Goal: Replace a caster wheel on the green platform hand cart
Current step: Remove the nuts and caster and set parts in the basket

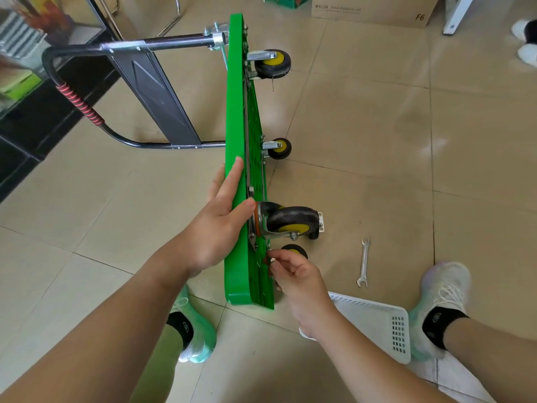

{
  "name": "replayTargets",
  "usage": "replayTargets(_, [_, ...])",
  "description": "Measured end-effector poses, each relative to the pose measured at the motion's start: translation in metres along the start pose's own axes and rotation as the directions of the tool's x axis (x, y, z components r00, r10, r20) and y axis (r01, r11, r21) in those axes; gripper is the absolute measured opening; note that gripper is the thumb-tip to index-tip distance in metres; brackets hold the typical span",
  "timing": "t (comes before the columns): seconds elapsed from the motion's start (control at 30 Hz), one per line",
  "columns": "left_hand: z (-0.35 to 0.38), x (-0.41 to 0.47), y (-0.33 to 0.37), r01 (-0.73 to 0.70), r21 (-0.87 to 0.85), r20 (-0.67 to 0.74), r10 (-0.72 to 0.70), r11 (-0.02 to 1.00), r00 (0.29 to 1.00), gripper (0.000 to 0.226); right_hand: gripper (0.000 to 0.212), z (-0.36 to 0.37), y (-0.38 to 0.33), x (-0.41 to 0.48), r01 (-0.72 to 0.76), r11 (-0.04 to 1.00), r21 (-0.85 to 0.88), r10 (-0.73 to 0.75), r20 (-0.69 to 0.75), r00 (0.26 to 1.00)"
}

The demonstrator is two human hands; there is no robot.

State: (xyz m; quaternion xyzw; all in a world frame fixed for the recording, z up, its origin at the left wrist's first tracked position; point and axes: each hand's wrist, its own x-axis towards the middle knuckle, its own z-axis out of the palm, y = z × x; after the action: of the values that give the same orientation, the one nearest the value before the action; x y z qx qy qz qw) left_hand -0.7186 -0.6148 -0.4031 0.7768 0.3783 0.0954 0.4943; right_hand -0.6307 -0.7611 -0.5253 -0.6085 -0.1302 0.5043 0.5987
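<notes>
The green platform cart (239, 117) stands on its side edge on the tiled floor, underside facing right, black handle (87, 112) to the left. My left hand (220, 225) grips the deck's upper edge, thumb beside the near caster wheel (290, 222), which has a black tyre and yellow hub. My right hand (293, 274) pinches a small fastener at the deck's underside just below that caster; the part itself is mostly hidden by my fingers. Another black-and-yellow wheel (295, 251) peeks out behind my right fingers. Two more casters (273, 64) (279, 148) sit farther along.
A silver open-ended wrench (363, 263) lies on the floor to the right. A white perforated plastic basket (377, 324) sits under my right forearm. My two feet in pale sneakers (441, 301) (191, 330) flank the cart. Cardboard boxes (374, 10) stand at the back; dark furniture (29, 82) at left.
</notes>
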Motion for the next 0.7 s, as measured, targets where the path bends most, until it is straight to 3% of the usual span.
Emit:
replayTargets(0.23, [0.000, 0.001, -0.001, -0.002, -0.006, 0.002, 0.002, 1.000, 1.000, 0.067, 0.035, 0.002, -0.001, 0.006, -0.012, 0.991, 0.133, 0.014, -0.012, 1.000])
replayTargets(0.5, [0.001, 0.000, 0.001, 0.006, -0.027, -0.004, -0.006, 1.000, 1.000, 0.067, 0.021, 0.011, -0.001, 0.008, -0.084, 0.978, 0.191, 0.091, -0.027, 0.995])
replayTargets(0.7, [0.003, 0.001, 0.000, 0.015, -0.035, -0.024, -0.016, 0.999, 1.000, 0.067, 0.023, 0.028, -0.003, 0.010, -0.122, 0.896, 0.426, 0.168, -0.073, 0.983])
